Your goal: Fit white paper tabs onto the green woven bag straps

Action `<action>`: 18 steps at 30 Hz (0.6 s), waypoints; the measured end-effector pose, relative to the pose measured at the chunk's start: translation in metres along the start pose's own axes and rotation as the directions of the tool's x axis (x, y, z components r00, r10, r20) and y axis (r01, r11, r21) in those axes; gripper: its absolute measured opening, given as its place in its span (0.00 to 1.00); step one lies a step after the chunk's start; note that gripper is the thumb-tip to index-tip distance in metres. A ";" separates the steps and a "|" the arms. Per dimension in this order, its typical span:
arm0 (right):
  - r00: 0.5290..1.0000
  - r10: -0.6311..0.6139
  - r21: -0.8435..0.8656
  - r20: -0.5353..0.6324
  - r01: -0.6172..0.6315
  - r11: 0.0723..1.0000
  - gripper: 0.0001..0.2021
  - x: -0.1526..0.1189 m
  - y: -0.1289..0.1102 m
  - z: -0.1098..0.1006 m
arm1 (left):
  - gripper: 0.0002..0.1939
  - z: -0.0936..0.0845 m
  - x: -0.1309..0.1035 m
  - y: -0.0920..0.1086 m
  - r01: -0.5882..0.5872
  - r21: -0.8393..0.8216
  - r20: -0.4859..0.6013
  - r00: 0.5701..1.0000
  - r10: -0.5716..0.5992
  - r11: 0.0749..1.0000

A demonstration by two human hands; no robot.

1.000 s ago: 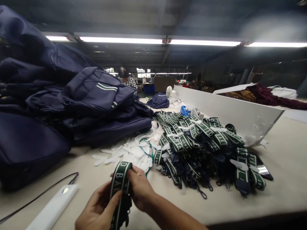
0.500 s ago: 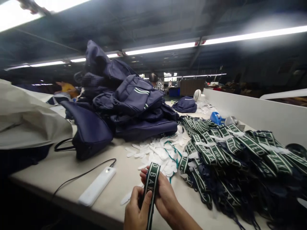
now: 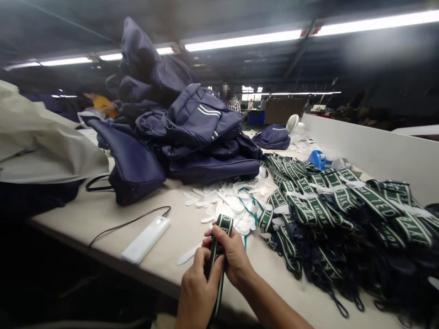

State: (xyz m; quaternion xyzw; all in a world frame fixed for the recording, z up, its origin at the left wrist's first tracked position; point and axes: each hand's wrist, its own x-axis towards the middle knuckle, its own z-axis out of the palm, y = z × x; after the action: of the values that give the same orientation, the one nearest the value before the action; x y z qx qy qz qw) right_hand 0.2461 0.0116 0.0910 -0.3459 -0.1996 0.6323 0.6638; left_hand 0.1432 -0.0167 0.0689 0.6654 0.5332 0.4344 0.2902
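Observation:
A green strap with white edge lines and lettering runs between both hands at the table's front edge. My left hand pinches its lower part between thumb and fingers. Higher up, my right hand grips the strap near its folded top, thumb across it. The lower end hangs down past my left hand. Just beyond the hands lies a scatter of white flat tabs with a thin teal cord among them. One single white tab lies left of the hands.
A tall heap of navy bags stands behind the tabs. Bundled green straps cover the right side. A white power bank with a black cable lies at left. Farther back are a blue tape dispenser, a small fan and a white partition.
My right hand has turned from an open palm behind the strap to gripping it with thumb over the front. The strap's top has folded over. The view has tilted downward.

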 end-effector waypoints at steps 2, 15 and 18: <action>1.000 -0.030 0.007 -0.005 0.030 1.000 0.22 0.006 -0.003 -0.001 | 0.19 0.005 -0.007 0.002 0.062 -0.059 0.037 0.998 -0.059 0.996; 0.995 -0.010 0.164 -0.099 0.026 0.986 0.18 0.017 -0.002 -0.004 | 0.23 0.006 -0.009 -0.012 0.445 -0.414 0.385 0.876 -0.290 0.794; 0.995 -0.082 0.028 -0.051 0.084 0.996 0.19 0.009 0.002 -0.006 | 0.21 0.005 -0.018 -0.018 0.502 -0.472 0.464 0.841 -0.280 0.725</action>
State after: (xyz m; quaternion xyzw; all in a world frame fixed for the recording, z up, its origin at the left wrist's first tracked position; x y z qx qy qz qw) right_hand 0.2504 0.0191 0.0836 -0.3427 -0.1878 0.5984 0.6995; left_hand 0.1385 -0.0286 0.0469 0.4832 0.4439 0.3723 0.6564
